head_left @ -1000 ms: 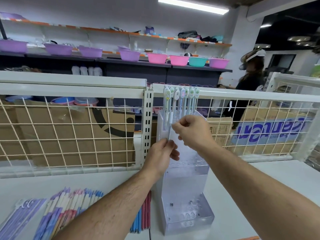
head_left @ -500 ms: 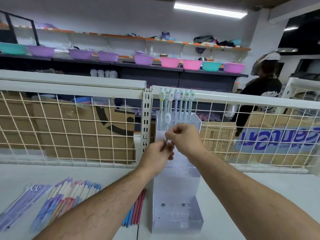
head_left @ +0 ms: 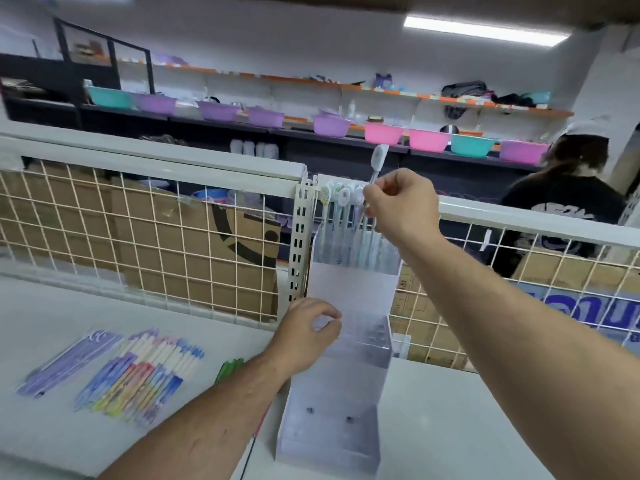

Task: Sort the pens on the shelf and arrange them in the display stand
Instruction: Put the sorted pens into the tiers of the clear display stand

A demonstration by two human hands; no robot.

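Your right hand [head_left: 398, 206] pinches a slim pen [head_left: 377, 161] between thumb and fingertips, holding it above the top tier of the clear display stand [head_left: 349, 289], with its white cap end uppermost and the barrel tilted down towards that tier. Just below your fingers, a row of similar white-capped pens [head_left: 341, 216] stands upright in the stand's top tier, and your hand covers the right end of that row. Your left hand [head_left: 308, 336] sits at the stand's left edge, level with its middle tier, fingers curled; the blur makes it impossible to tell whether they grip the clear wall or only sit beside it. The stand's lower tiers hold no pens. The stand rests on the white worktop [head_left: 450, 427]. To the left of the stand, green pens [head_left: 228, 368] lie nearest, then a fanned bunch of multicoloured pens [head_left: 145, 372], then a flat purple pack [head_left: 65, 365] farthest out. Right behind the stand runs a white wire fence [head_left: 138, 237], with cardboard boxes [head_left: 194, 251] beyond it. Behind and to the right of the stand, another person [head_left: 568, 202] in a dark top stands facing away.
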